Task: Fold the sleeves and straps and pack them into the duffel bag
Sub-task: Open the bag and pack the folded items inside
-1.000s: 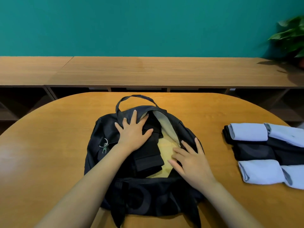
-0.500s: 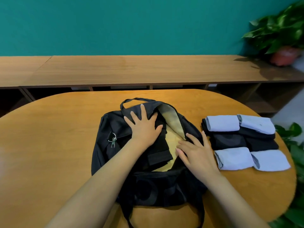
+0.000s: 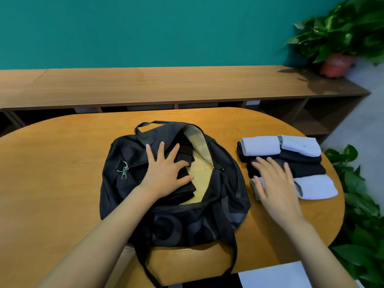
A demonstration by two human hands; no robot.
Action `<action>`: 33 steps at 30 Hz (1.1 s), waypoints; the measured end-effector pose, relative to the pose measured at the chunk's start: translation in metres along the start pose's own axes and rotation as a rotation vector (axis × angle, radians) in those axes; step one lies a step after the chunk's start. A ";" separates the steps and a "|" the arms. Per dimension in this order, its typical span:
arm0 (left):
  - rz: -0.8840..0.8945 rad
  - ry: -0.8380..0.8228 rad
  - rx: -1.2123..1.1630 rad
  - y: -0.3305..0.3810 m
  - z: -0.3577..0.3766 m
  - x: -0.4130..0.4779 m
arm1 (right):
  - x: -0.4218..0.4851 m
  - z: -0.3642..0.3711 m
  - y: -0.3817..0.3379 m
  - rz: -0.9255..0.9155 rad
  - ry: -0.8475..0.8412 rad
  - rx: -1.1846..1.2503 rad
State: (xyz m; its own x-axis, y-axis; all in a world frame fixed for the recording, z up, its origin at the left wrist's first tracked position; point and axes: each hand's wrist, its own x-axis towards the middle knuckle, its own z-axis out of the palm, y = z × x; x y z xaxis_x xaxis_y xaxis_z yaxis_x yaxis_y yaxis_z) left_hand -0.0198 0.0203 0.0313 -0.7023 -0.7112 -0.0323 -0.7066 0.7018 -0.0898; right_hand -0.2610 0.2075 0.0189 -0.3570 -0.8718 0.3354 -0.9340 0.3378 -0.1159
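Ten fingers: all lay straight and spread, none curled round anything; those on the right were blurred.
Left hand: pressed palm down on the folded black piece inside the open mouth of the duffel bag, pinning it beside the tan lining.
Right hand: lay over the near-left part of the folded stack; the blur hid whether it touched.
Stack: pale blue and dark folded pieces sat by the right edge of the tabletop, just beside the bag but apart from it.
Bag: sat mid-tabletop, one strap hanging over the near edge.
Risk, grip: a flat-handed grab at one corner would probably take only the top layer, and the folds would fall open.
Risk, edge: a sideways drag could push the outer pieces off the right edge.
Risk, mouth: if the left hand lifted, the mouth might sag shut and the packed piece spring up, snagging the next one going in.
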 end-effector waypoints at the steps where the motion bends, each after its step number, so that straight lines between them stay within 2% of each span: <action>1: -0.011 0.023 -0.013 0.000 -0.001 -0.001 | -0.003 -0.002 0.011 0.094 -0.035 -0.038; 3: -0.033 0.066 -0.041 -0.001 0.000 -0.002 | -0.014 0.001 0.019 0.204 -0.131 -0.096; 7: -0.066 0.071 -0.105 -0.005 0.006 -0.005 | -0.036 0.001 0.000 0.172 -0.254 -0.174; 9: -0.069 0.094 -0.123 -0.006 0.010 -0.006 | -0.036 -0.004 -0.006 0.191 -0.318 -0.140; 12: -0.077 0.141 -0.157 -0.006 0.015 -0.007 | -0.033 -0.012 0.008 0.220 -0.254 0.049; 15: -0.080 0.175 -0.191 -0.006 0.018 -0.007 | -0.027 -0.017 0.050 0.346 -0.170 -0.053; 18: -0.086 0.190 -0.199 -0.005 0.020 -0.006 | -0.028 -0.016 0.069 0.478 -0.302 -0.160; 20: -0.094 0.198 -0.197 -0.004 0.021 -0.006 | -0.033 -0.009 0.070 0.498 -0.392 -0.106; 24: -0.103 0.199 -0.195 -0.004 0.020 -0.005 | -0.037 -0.009 0.080 0.456 -0.354 0.037; 28: -0.107 0.186 -0.175 -0.001 0.018 -0.006 | -0.043 -0.015 0.105 0.276 -0.410 -0.092; 31: -0.087 0.159 -0.082 -0.001 0.014 -0.007 | -0.047 -0.007 0.111 0.228 -0.490 -0.065; 33: -0.075 0.143 -0.022 0.001 0.011 -0.006 | -0.049 0.000 0.116 0.231 -0.425 -0.098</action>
State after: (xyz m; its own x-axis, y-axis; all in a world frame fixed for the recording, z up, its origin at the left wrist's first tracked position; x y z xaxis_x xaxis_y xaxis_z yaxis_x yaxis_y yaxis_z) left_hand -0.0152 0.0248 0.0202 -0.6513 -0.7499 0.1158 -0.7583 0.6487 -0.0646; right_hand -0.3514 0.2894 -0.0115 -0.5471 -0.8308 -0.1026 -0.8316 0.5534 -0.0470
